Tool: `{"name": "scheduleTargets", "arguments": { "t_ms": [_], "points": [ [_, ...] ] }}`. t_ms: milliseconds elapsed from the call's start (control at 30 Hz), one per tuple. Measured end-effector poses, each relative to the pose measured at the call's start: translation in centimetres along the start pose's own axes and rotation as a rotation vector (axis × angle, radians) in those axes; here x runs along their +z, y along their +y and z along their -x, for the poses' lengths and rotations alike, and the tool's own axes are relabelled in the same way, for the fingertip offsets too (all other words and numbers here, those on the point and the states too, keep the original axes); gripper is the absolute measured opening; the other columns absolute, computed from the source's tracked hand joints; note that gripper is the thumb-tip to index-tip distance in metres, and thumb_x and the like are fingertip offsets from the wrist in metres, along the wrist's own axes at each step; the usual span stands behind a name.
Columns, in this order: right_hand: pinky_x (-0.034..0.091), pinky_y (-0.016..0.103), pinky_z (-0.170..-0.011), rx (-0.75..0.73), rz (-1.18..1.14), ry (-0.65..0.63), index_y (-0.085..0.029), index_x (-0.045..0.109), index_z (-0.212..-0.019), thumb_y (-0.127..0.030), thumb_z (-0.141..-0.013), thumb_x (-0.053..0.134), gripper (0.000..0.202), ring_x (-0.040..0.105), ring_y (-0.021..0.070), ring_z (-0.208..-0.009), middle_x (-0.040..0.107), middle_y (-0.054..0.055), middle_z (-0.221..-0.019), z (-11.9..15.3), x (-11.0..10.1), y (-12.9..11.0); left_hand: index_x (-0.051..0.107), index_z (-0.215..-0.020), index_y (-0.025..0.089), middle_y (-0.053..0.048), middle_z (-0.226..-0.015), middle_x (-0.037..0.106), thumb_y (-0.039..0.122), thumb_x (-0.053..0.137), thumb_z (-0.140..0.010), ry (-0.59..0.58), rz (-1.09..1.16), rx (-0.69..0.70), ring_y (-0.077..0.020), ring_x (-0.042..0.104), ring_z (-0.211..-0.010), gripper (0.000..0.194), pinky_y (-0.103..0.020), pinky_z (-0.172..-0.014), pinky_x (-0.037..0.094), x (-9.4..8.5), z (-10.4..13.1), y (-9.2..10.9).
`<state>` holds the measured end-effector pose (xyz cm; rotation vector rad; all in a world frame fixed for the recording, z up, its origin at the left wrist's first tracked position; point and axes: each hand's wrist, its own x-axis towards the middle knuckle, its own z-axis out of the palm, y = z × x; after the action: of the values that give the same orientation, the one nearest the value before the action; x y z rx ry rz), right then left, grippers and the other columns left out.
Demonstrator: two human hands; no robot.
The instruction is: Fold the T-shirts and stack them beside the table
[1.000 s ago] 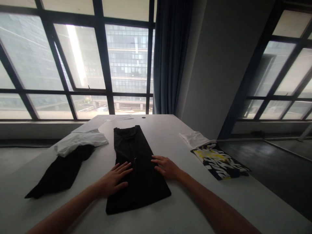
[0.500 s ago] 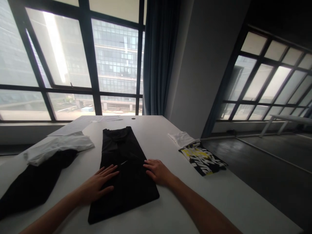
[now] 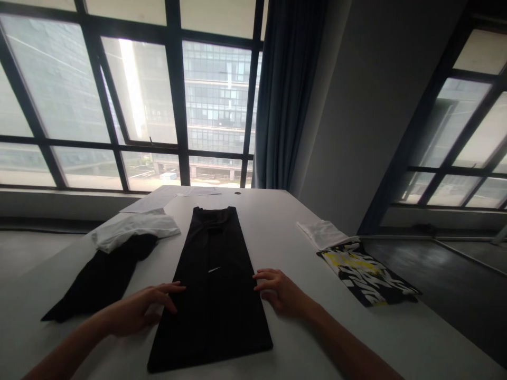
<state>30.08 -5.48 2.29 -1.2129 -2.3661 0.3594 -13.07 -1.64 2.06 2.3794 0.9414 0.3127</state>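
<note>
A black T-shirt point(image 3: 216, 316) lies folded into a long flat rectangle, its collar at the far end and a small white swoosh logo near the middle. My left hand point(image 3: 144, 309) rests at its left edge, index finger reaching onto the fabric, the fingers apart. At the opposite edge, my right hand point(image 3: 283, 293) touches the cloth with its fingertips, the fingers loosely stretched and spread. Neither hand grips the fabric.
On the left of the white table point(image 3: 309, 338) lie a crumpled white garment point(image 3: 137, 229) and a black garment point(image 3: 103, 279). To the right are a folded white cloth point(image 3: 327, 234) and a black, white and yellow patterned garment point(image 3: 368, 277). Paper sheets point(image 3: 152, 200) lie at the back.
My left hand has drawn back from the shirt's middle to its left edge. My right hand has eased slightly outward at the right edge. The view has turned left.
</note>
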Motion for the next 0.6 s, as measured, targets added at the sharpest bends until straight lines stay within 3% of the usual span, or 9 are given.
{"name": "scheduleTargets", "arguments": {
  "t_ms": [267,467,600],
  "points": [
    [0.043,0.043,-0.103,-0.055,-0.008,0.047,-0.022,0.070,-0.086,-0.009,-0.084,0.053,0.021,0.061,0.0242,-0.119,0.074,0.005,-0.114,-0.2,0.3,0.0,0.074,-0.093,0.025,-0.006,-0.132,0.066,0.027,0.056,-0.089,0.080,-0.038,0.053,-0.0275,0.050,-0.134,0.018,-0.040,-0.109,0.043,0.7,-1.5,1.3],
    [0.044,0.041,-0.103,0.059,-0.086,0.060,-0.020,0.069,-0.095,-0.009,-0.084,0.047,0.026,0.060,0.0243,-0.120,0.072,0.010,-0.115,0.3,-1.9,-1.1,0.073,-0.094,0.025,-0.008,-0.113,0.071,0.028,0.052,-0.093,0.059,0.054,0.119,-0.0208,0.065,-0.105,0.021,-0.032,-0.094,0.050,0.3,-1.5,4.0],
    [0.043,0.041,-0.100,0.139,-0.151,-0.053,-0.020,0.070,-0.088,-0.015,-0.083,0.054,0.018,0.064,0.0247,-0.108,0.074,0.009,-0.106,1.0,-3.7,-2.7,0.074,-0.094,0.025,-0.006,-0.101,0.074,0.034,0.058,-0.091,0.017,0.129,0.112,-0.0205,0.066,-0.098,0.018,-0.032,-0.094,0.049,-0.3,-0.6,5.3]
  ]
}}
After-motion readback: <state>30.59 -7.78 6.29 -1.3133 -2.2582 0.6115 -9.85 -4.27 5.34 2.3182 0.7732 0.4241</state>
